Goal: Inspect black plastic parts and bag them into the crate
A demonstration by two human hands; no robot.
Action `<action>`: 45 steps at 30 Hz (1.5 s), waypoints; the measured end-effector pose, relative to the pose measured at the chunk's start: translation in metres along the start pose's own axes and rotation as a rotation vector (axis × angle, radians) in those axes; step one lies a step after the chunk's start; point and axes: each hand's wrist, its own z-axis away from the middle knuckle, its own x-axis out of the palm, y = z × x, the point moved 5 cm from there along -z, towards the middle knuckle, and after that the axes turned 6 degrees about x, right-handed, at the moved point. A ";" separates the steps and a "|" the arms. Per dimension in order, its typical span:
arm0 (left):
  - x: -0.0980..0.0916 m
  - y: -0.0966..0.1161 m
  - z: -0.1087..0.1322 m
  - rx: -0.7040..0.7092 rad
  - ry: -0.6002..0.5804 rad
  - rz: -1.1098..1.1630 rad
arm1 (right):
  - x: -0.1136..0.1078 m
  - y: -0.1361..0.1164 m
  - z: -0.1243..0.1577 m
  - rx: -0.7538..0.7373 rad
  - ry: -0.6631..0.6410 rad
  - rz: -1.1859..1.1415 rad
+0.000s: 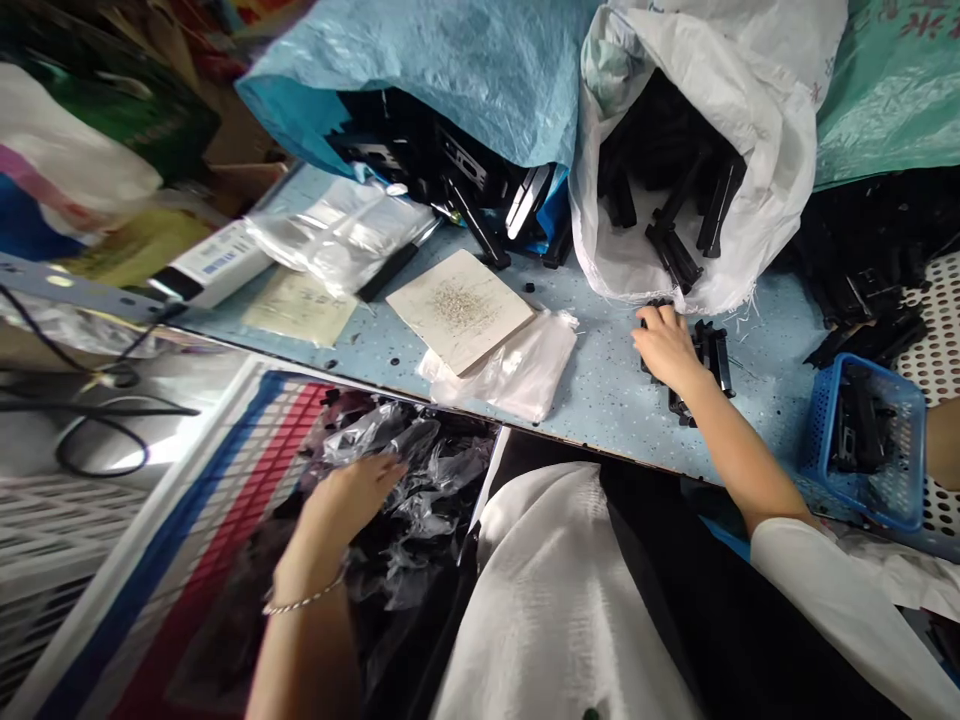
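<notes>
My left hand (360, 495) is low on the left, above several black parts wrapped in clear plastic bags (424, 480). Its fingers stretch out, and no object shows in them. On the blue worktop (611, 390), my right hand (666, 345) curls its fingers down on a black plastic part (657, 303), which they mostly hide. More black plastic parts (712, 355) lie beside and beneath that hand. Just behind it gapes a white woven sack (776, 190) with similar black parts inside.
A blue bag (450, 50) of black parts stands at the back. A pale square board (457, 310) rests on a plastic bag (540, 370). Clear bags (352, 235) and a white box (221, 260) lie left; a blue basket (862, 500) sits right, near another person's arm (943, 445).
</notes>
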 end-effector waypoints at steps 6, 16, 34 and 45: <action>0.038 0.169 -0.084 0.385 0.163 0.098 | -0.004 0.006 -0.013 -0.051 0.006 0.041; 0.045 0.136 -0.139 -0.047 0.061 0.560 | -0.009 0.002 0.004 -0.242 -0.170 -0.108; 0.039 0.134 -0.127 0.106 0.230 0.441 | 0.058 -0.098 0.077 0.190 -0.931 -2.039; 0.036 0.204 -0.054 0.848 0.279 0.214 | 0.071 -0.114 0.055 0.428 -0.818 -2.363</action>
